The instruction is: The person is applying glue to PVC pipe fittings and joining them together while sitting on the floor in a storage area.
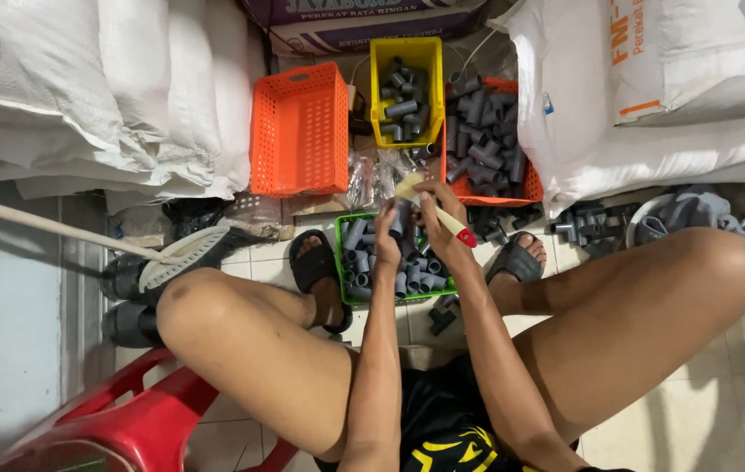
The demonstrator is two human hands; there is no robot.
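The left hand (387, 229) is closed around a short grey pipe fitting (398, 220), holding it upright just above the green basket (340, 262). The right hand (439, 214) grips a paintbrush (438, 212) with a pale handle and red end, its bristles tilted up toward the left, close against the fitting. Both hands meet over the green basket, which lies on the tiled floor between the person's sandalled feet and is filled with more grey fittings; the forearms cover its middle, so only part of its contents show. Just beyond the hands sit crumpled clear plastic bags (370, 177). Farther out stand an empty orange basket (300, 129), a yellow basket (405, 89) with a few grey fittings, and a red-orange basket (488, 140) heaped with them, its left edge partly behind the yellow one. Loose fittings (586, 224) lie on the floor to the right beside a grey cloth. Large white sacks (128, 87) rise on the left and right sides. A red plastic stool (128, 424) is cut off at the bottom left, and a broom with a pale stick (49, 225) crosses over dark boots there. Whether the brush bristles actually touch the fitting is hard to make out.
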